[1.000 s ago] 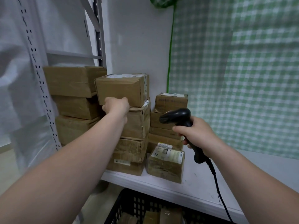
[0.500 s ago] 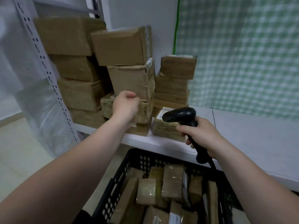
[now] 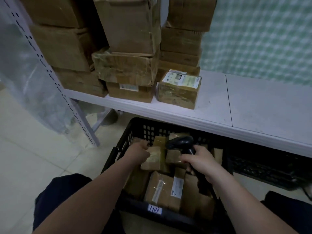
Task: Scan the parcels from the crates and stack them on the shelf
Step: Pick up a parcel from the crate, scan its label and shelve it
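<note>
Parcel [image 3: 152,159] — under left hand [image 3: 139,152]

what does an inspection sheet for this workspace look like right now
surface: white shelf, right part bare
job's things: cardboard parcels stacked on the shelf's left; black crate on the floor full of parcels, tag reads 1103
clutter: nothing seen
grippers: left hand on a taped parcel in the crate; right hand grips a black barcode scanner
cables: scanner cable not clearly visible
surroundings: tiled floor, green checked curtain, clear plastic sheet at left
</note>
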Motion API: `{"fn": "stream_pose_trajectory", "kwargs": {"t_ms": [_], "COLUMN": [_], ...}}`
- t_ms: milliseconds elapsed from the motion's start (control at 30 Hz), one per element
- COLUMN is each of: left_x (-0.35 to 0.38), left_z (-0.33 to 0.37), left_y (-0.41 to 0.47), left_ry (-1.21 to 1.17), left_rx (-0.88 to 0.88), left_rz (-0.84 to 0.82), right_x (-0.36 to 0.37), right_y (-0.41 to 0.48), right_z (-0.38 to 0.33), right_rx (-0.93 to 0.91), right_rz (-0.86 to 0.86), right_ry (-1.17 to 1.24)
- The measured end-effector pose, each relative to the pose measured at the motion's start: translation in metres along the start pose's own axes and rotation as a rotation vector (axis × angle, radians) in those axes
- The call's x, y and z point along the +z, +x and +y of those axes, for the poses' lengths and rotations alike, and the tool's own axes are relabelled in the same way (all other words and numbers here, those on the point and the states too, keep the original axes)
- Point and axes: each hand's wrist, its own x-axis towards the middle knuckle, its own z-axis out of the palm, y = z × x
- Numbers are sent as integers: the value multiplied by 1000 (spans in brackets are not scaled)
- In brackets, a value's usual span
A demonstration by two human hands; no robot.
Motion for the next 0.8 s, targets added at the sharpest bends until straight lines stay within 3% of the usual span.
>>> {"fn": "stream_pose_trajectory", "kwargs": {"t_ms": [167, 333, 467, 800], "left_x": [24, 39, 39, -29], "left_z": [-39, -75, -78, -56], "left_y": [6, 1, -3, -30], "left_ry": [227, 257, 235, -218], "left_rx": [-171, -315, -279, -254], "left_rz": [-64, -185, -47, 427], "right_x": [19, 32, 37, 23], "right_y": [10, 18, 22, 8], "right_z": [22, 33, 37, 31], "right_rx": [69, 111, 124, 100], "right_rz": [-29, -64, -67, -41], "right_ry": [19, 32, 54, 275]}}
